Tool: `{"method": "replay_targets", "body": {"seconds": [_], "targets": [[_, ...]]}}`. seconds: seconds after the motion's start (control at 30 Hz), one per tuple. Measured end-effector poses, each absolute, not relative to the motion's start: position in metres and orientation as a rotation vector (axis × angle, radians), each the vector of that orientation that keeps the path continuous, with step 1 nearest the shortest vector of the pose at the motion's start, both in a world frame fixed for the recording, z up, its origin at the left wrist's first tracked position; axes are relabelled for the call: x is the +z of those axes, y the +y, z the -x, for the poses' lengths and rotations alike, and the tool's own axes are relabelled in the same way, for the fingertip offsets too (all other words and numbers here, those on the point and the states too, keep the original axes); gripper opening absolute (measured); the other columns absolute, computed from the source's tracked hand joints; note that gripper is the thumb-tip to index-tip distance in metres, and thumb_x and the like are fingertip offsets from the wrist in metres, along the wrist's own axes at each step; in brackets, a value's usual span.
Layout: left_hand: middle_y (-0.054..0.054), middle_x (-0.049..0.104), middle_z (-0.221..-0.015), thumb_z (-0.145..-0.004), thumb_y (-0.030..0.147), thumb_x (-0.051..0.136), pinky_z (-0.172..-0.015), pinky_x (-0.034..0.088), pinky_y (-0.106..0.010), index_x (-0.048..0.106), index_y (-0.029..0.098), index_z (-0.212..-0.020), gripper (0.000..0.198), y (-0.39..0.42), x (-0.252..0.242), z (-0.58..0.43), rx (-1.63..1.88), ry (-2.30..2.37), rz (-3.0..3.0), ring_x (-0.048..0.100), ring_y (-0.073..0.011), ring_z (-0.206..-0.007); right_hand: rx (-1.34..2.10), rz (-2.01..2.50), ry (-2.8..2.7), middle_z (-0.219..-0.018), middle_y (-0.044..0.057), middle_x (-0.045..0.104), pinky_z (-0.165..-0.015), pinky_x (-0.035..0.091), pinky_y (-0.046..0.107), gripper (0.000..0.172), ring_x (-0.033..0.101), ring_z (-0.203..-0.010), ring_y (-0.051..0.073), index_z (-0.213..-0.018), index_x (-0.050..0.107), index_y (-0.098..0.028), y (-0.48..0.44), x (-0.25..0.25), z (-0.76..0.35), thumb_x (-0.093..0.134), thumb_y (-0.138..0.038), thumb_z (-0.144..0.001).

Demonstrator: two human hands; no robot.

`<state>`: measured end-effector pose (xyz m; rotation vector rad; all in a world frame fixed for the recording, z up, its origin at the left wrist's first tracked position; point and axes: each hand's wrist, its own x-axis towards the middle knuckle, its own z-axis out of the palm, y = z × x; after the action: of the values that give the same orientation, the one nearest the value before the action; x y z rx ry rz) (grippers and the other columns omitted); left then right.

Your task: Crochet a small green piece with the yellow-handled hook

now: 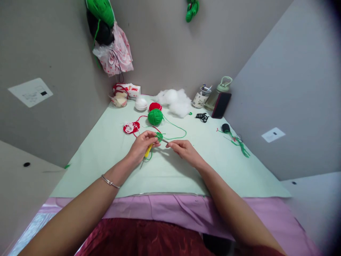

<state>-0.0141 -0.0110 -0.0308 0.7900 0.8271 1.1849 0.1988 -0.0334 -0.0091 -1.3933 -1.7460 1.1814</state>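
Note:
My left hand (141, 145) is closed around a small green crochet piece (159, 136), and a yellow-handled tool (147, 151) sticks out below its fingers. My right hand (183, 148) pinches the metal end of a crochet hook (165, 141) that points into the green piece. A green strand (178, 128) runs from the piece back to a green yarn ball (155, 116) on the pale green mat (112, 142). A silver bangle (109, 182) sits on my left wrist.
A red-and-white crochet piece (131, 127), a red yarn ball (155, 106), a white ball (141, 104) and white stuffing (176, 100) lie behind. At right are a pen cup (200, 97), bottle (220, 93), black clip (202, 117) and green scraps (238, 143). Grey walls enclose the desk.

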Motion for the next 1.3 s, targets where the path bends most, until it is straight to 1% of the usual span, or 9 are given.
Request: {"method": "replay_targets", "body": {"seconds": [0.3, 0.6, 0.8, 0.93, 1.1, 1.17, 1.2, 1.23, 1.3], "targets": [[0.001, 0.073, -0.078, -0.072, 0.013, 0.088, -0.077, 0.063, -0.028, 0.069, 0.016, -0.084, 0.023, -0.012, -0.030, 0.014, 1.169, 0.825, -0.802, 0.073, -0.0125, -0.068, 1.138, 1.418, -1.765, -0.057, -0.007, 0.035, -0.057, 0.025, 0.029, 0.057, 0.032, -0.057, 0.012, -0.096, 0.081, -0.011, -0.033, -0.008, -0.199, 0.059, -0.064, -0.089], [0.000, 0.074, -0.077, -0.073, 0.012, 0.087, -0.077, 0.064, -0.027, 0.069, 0.016, -0.085, 0.022, -0.012, -0.030, 0.014, 1.145, 0.821, -0.788, 0.074, -0.0127, -0.068, 1.075, 1.409, -1.792, -0.057, -0.007, 0.031, -0.058, 0.025, 0.029, 0.057, 0.030, -0.058, 0.012, -0.094, 0.081, -0.011, -0.031, -0.010, -0.200, 0.058, -0.063, -0.090], [0.001, 0.074, -0.076, -0.073, 0.010, 0.087, -0.074, 0.064, -0.025, 0.070, 0.016, -0.084, 0.021, -0.011, -0.030, 0.013, 1.143, 0.822, -0.773, 0.074, -0.0117, -0.066, 1.023, 1.408, -1.821, -0.059, -0.006, 0.035, -0.058, 0.027, 0.028, 0.055, 0.031, -0.058, 0.011, -0.091, 0.081, -0.013, -0.032, -0.011, -0.200, 0.059, -0.063, -0.090], [0.000, 0.075, -0.076, -0.073, 0.009, 0.086, -0.074, 0.064, -0.024, 0.070, 0.016, -0.084, 0.021, -0.012, -0.030, 0.013, 1.134, 0.820, -0.759, 0.075, -0.0121, -0.067, 0.976, 1.425, -1.840, -0.059, -0.006, 0.038, -0.057, 0.029, 0.028, 0.058, 0.032, -0.057, 0.011, -0.091, 0.082, -0.013, -0.032, -0.010, -0.198, 0.058, -0.066, -0.091], [0.001, 0.074, -0.073, -0.074, 0.006, 0.086, -0.075, 0.065, -0.025, 0.069, 0.017, -0.082, 0.022, -0.012, -0.028, 0.015, 1.138, 0.818, -0.712, 0.074, -0.0121, -0.067, 0.812, 1.517, -1.808, -0.060, -0.004, 0.046, -0.057, 0.037, 0.028, 0.059, 0.040, -0.056, 0.014, -0.101, 0.082, -0.015, -0.031, -0.002, -0.218, 0.053, -0.066, -0.095], [0.001, 0.073, -0.072, -0.075, 0.005, 0.084, -0.076, 0.065, -0.024, 0.068, 0.016, -0.082, 0.021, -0.012, -0.027, 0.016, 1.143, 0.818, -0.679, 0.074, -0.0120, -0.067, 0.665, 1.594, -1.754, -0.065, 0.000, 0.054, -0.061, 0.043, 0.031, 0.059, 0.049, -0.061, 0.018, -0.107, 0.080, -0.014, -0.029, 0.001, -0.234, 0.049, -0.063, -0.099], [0.001, 0.073, -0.071, -0.076, 0.004, 0.083, -0.076, 0.065, -0.024, 0.067, 0.016, -0.082, 0.021, -0.013, -0.026, 0.016, 1.146, 0.817, -0.660, 0.074, -0.0119, -0.068, 0.572, 1.635, -1.719, -0.072, 0.004, 0.061, -0.066, 0.047, 0.035, 0.057, 0.055, -0.067, 0.021, -0.112, 0.078, -0.012, -0.028, 0.001, -0.241, 0.051, -0.060, -0.099], [0.001, 0.073, -0.072, -0.077, 0.003, 0.082, -0.078, 0.065, -0.024, 0.067, 0.016, -0.083, 0.021, -0.013, -0.025, 0.016, 1.149, 0.815, -0.641, 0.075, -0.0120, -0.069, 0.473, 1.669, -1.686, -0.085, 0.010, 0.068, -0.074, 0.051, 0.039, 0.054, 0.062, -0.078, 0.026, -0.121, 0.075, -0.012, -0.029, 0.001, -0.247, 0.055, -0.057, -0.098], [-0.001, 0.075, -0.076, -0.080, 0.001, 0.079, -0.082, 0.065, -0.025, 0.065, 0.016, -0.084, 0.021, -0.015, -0.022, 0.015, 1.154, 0.803, -0.605, 0.077, -0.0129, -0.074, 0.223, 1.671, -1.688, -0.116, 0.020, 0.071, -0.090, 0.053, 0.049, 0.052, 0.066, -0.104, 0.034, -0.136, 0.067, -0.013, -0.033, 0.000, -0.250, 0.062, -0.048, -0.098]]}}
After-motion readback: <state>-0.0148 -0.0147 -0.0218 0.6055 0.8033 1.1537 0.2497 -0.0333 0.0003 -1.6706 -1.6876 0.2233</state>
